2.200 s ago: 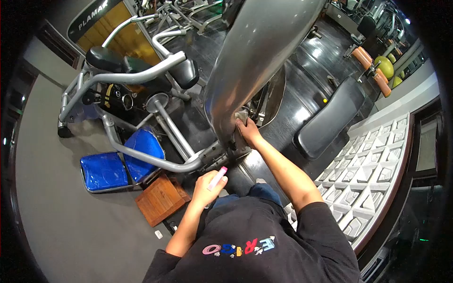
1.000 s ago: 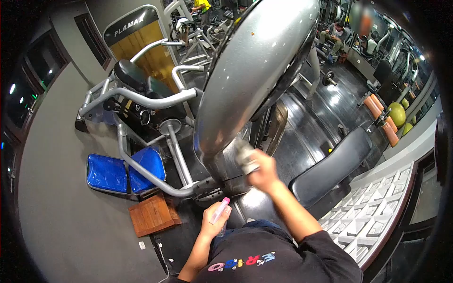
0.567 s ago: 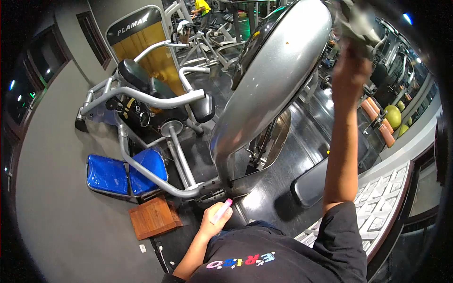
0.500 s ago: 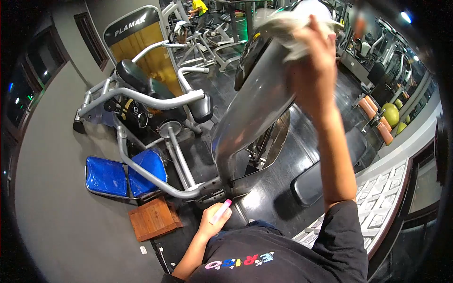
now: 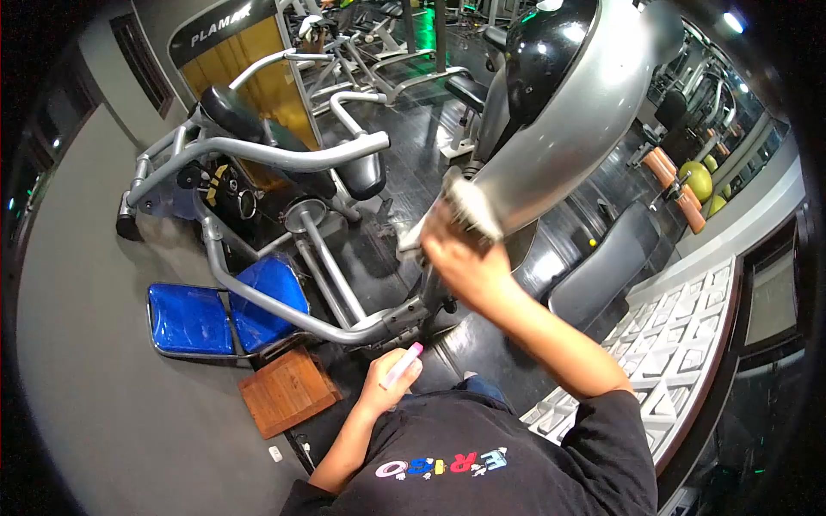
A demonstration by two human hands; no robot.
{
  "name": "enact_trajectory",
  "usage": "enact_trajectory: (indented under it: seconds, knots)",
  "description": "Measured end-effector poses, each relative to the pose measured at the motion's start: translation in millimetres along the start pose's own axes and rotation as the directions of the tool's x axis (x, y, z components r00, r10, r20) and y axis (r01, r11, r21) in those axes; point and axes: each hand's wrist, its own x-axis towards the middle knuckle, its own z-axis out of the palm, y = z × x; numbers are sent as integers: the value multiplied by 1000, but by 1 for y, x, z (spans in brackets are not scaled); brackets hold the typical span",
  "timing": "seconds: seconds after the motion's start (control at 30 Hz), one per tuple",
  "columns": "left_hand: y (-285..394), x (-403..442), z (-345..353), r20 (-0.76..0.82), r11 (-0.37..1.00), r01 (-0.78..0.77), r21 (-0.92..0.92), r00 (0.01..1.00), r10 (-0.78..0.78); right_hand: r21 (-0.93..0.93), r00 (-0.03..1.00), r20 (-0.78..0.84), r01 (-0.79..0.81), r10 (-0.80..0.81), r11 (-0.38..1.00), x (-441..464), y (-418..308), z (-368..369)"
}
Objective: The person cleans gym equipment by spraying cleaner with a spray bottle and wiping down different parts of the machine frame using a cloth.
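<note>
My right hand (image 5: 469, 265) is closed on a whitish cloth (image 5: 476, 211), which lies against the lower part of the curved grey cover (image 5: 581, 129) of an exercise machine. The hand and cloth are slightly blurred. Low in the view, near my body, my left hand (image 5: 384, 384) is wrapped round a small pale tube with a pink cap (image 5: 402, 366). The tube's contents cannot be made out. A glossy black panel (image 5: 544, 60) runs along the cover's far side.
To the left stands a machine with a silver bar frame (image 5: 275, 155). Below it are a blue folding chair (image 5: 189, 318) and a wooden box (image 5: 288, 393). A black padded bench (image 5: 607, 262) lies right, beside a white lattice panel (image 5: 680, 361).
My right hand has moved down and left along the grey cover with the cloth. My left hand still holds the tube in nearly the same place. The view has shifted slightly.
</note>
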Motion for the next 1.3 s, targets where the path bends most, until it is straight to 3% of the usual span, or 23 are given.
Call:
enact_trajectory:
  seconds: [0.07, 0.1, 0.17, 0.2, 0.27, 0.3, 0.4, 0.43, 0.5, 0.53, 0.6, 0.63, 0.7, 0.73, 0.77, 0.8, 0.83, 0.9, 0.97, 1.1, 1.13, 1.23, 1.3]
  knots:
    - [-8, -1, -12, -8, 1000, 9, -15, 1000, -9, 481, 898, 420, -95, -134, 871, -16, -29, 18]
    - [-11, -3, -18, 3, 1000, 11, -24, 1000, -11, 720, 941, 286, -87, -181, 689, -21, -33, 19]
    - [-18, -10, -34, -63, 999, 10, -35, 998, -12, 888, 977, 186, -121, -106, 444, -42, -51, 27]
    - [-24, -14, -40, -95, 998, 40, -53, 995, -45, 891, 973, 199, -131, -114, 434, -59, -62, 33]
    - [-43, -21, -51, -133, 989, 117, -93, 983, -129, 713, 728, 678, -621, 97, -326, -98, -84, 43]
    - [-49, -21, -55, -158, 984, 143, -102, 975, -158, 531, 518, 838, -701, 172, -476, -119, -90, 46]
    - [-65, -21, -61, -196, 970, 179, -163, 958, -209, 422, 359, 903, -646, 235, -636, -125, -53, 9]
    - [-70, -19, -63, -208, 970, 176, -166, 956, -209, 492, 367, 863, -769, 348, -408, -137, -29, 1]
    - [-77, -15, -66, -202, 967, 196, -164, 953, -227, 652, 116, 744, -337, 658, -679, -104, -6, -54]
    - [-85, -13, -66, -209, 972, 187, -142, 954, -214, 789, 180, 615, -163, 768, -593, -81, 9, -83]
    - [-89, -7, -66, -218, 974, 178, -141, 954, -206, 959, -127, 283, 26, 951, -282, -58, 30, -108]
    - [-86, -4, -66, -226, 975, 167, -145, 954, -197, 996, 58, 21, 86, 998, -26, -45, 33, -113]
    - [-83, -2, -66, -216, 973, 175, -150, 955, -205, 952, 148, -301, 105, 942, 288, -4, 39, -108]
    - [-82, -1, -66, -218, 970, 183, -157, 952, -215, 699, 314, -439, -470, 842, 539, -28, 40, -85]
    - [-82, -2, -66, -213, 975, 184, -123, 955, -207, 103, 530, -423, -777, 735, 621, -26, 33, -73]
    - [-83, -5, -66, -208, 978, 187, -90, 957, -202, 241, 776, -329, -482, 538, 842, -12, 39, -61]
    - [-87, -8, -65, -211, 976, 196, -96, 954, -212, 398, 926, -280, -126, 252, 908, 36, 31, -57]
    - [-94, -17, -65, -205, 969, 216, -118, 950, -236, 92, 985, 144, -108, 94, 990, 40, -4, -18]
    - [-105, -29, -63, -212, 960, 222, -174, 943, -256, 140, 949, 305, 45, -86, 989, 22, -48, 38]
    - [-108, -53, -67, -258, 947, 254, -195, 919, -299, 233, 591, 736, 237, -330, 943, -40, -134, 163]
    - [-107, -58, -70, -271, 940, 291, -178, 904, -331, 246, 586, 734, 244, -345, 938, -46, -145, 175]
    - [-112, -70, -77, -297, 917, 370, -152, 867, -399, 445, 438, 778, 121, -450, 887, -66, -175, 200]
    - [-128, -76, -80, -284, 905, 387, -175, 861, -423, 649, 354, 761, -446, -544, 617, -96, -192, 208]
